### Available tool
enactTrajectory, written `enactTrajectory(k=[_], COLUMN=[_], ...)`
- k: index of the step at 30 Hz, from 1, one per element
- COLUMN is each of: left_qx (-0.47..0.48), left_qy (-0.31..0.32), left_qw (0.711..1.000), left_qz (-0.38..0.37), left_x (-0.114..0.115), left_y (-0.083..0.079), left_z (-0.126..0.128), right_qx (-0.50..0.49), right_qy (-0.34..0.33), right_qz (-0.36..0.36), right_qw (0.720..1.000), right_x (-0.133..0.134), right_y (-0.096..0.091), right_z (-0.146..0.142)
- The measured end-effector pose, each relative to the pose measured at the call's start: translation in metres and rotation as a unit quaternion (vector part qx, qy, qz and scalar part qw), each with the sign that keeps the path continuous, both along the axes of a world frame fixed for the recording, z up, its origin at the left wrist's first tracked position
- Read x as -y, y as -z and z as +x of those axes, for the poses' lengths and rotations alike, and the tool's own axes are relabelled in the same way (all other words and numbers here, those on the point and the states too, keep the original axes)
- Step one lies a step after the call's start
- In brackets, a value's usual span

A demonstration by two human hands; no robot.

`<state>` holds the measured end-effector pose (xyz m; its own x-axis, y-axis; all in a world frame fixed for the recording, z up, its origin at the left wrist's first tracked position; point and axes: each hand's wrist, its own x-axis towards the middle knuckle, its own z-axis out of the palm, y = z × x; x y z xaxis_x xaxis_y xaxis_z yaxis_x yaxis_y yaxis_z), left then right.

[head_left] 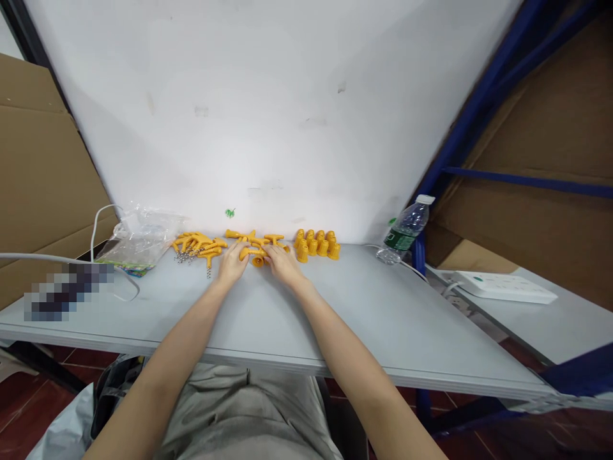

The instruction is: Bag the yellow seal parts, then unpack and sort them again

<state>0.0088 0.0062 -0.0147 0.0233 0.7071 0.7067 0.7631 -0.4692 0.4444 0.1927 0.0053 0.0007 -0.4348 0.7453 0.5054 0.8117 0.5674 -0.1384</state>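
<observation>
Both my hands are close together over a group of yellow plastic parts near the wall. My left hand (pixel 232 263) has its fingers closed at the left end of a yellow corkscrew handle (pixel 253 252). At its right end, my right hand (pixel 284 264) closes its fingers too. A round yellow cap (pixel 258 261) shows just below the handle; whether they are joined I cannot tell. Behind the hands lie more yellow pieces (pixel 274 238), partly hidden. To the left is a pile of yellow corkscrews (pixel 196 243) with metal spirals. Several yellow caps (pixel 313 246) stand in rows at right.
Clear plastic bags (pixel 143 233) and a white cable (pixel 93 233) occupy the table's left side. A plastic bottle (pixel 407 227) leans at the right, beside a blue metal frame (pixel 419 255). A white power strip (pixel 505 286) rests on the neighbouring surface. A white wall (pixel 287 128) bounds the back.
</observation>
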Motion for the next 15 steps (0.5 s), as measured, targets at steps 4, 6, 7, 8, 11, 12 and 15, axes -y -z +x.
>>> enactTrajectory(k=[4,6,7,8,11,12,15], left_qx=[-0.002,0.002,0.004,0.007,0.021,0.027,0.05], left_qy=[0.003,0.006,0.007,0.009,0.014,0.016,0.015], left_qw=[1.0,1.0,1.0,1.0,1.0,0.999,0.999], left_qz=[0.01,0.015,0.017,0.017,0.011,0.007,-0.014], left_x=[-0.0014,-0.0026,-0.0032,-0.0038,-0.0048,-0.0049,-0.0048], left_y=[0.0014,0.0016,0.0016,0.0016,0.0011,0.0009,0.0002], left_z=[-0.0005,-0.0006,-0.0007,-0.0008,-0.0007,-0.0005,0.0005], right_qx=[0.01,0.008,0.007,0.007,0.006,0.004,0.0], right_qy=[0.014,0.021,0.024,0.026,0.028,0.027,0.023], right_qz=[-0.005,0.004,0.008,0.012,0.016,0.018,0.029], right_qw=[1.0,1.0,1.0,1.0,0.999,0.999,0.999], right_x=[0.0017,0.0027,0.0031,0.0034,0.0037,0.0036,0.0029], right_y=[-0.0033,-0.0051,-0.0058,-0.0062,-0.0061,-0.0059,-0.0048], right_z=[-0.0002,-0.0008,-0.0011,-0.0015,-0.0022,-0.0023,-0.0023])
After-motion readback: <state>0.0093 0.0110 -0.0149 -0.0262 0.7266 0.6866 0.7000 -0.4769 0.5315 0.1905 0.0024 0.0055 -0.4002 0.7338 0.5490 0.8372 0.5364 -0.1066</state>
